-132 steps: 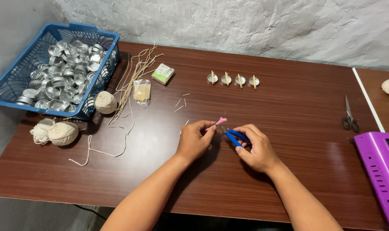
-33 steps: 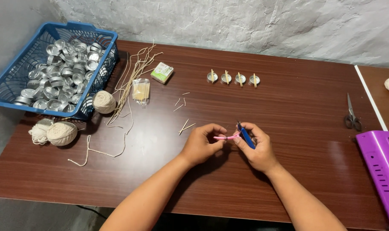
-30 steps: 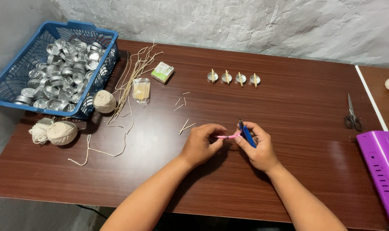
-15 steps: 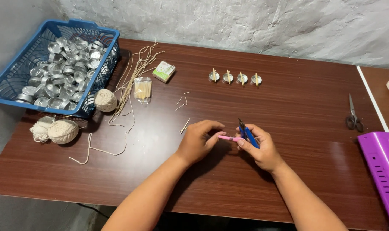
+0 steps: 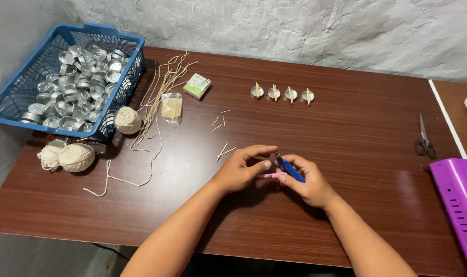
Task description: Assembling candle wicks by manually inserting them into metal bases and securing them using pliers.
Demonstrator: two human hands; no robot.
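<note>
The single head view looks steeply down over the brown table [image 5: 346, 138] from its near edge, fairly close, probably facing the wall [image 5: 295, 25].

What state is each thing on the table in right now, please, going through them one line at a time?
left hand: pinching the pink stick
right hand: gripping the blue-handled cutter
pink stick: held level between both hands
blue-handled cutter: tip at the stick
blue basket: full of metal cups
four metal cups: in a row, a stick across each
scissors: lying flat, untouched
yarn balls: wound, loose ends trailing
</note>
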